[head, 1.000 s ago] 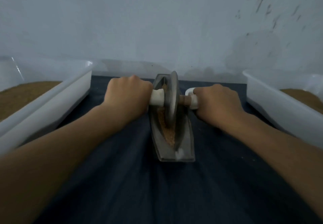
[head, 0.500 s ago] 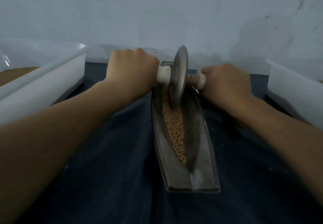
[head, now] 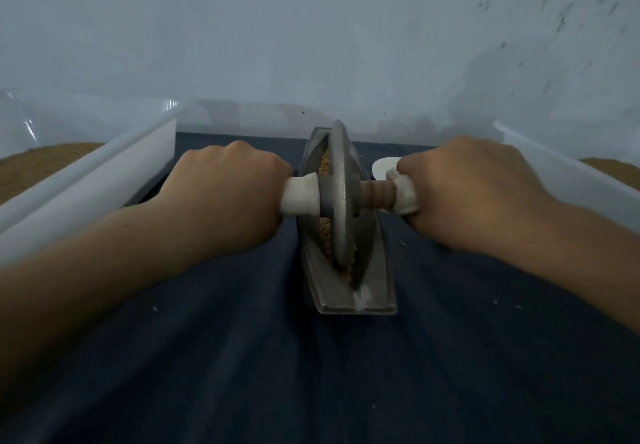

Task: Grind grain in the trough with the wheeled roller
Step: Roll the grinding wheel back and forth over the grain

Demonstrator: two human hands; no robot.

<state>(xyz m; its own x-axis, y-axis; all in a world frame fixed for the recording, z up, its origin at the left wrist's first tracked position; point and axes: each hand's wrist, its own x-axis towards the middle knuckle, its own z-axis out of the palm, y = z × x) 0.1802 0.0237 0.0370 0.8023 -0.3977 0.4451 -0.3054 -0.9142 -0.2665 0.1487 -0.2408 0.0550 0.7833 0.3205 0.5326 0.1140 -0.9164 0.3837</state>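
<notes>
A grey boat-shaped metal trough (head: 377, 281) lies lengthwise on a dark blue cloth, with tan grain (head: 325, 166) along its groove. The wheeled roller (head: 341, 198), a grey metal disc on a brown axle, stands upright in the groove near the trough's middle. My left hand (head: 228, 191) grips the white-wrapped left handle. My right hand (head: 464, 184) grips the white-wrapped right handle. The disc hides much of the grain.
A white plastic tub (head: 104, 180) holding brown grain stands at the left, and a second white tub (head: 568, 180) at the right. A small white object (head: 382, 166) lies beside the trough behind my right hand. A pale wall rises just behind. Specks dot the blue cloth (head: 311, 374).
The roller went to the trough's far end half a second ago and has come back toward me to the middle. Both hands kept their grip on the handles.
</notes>
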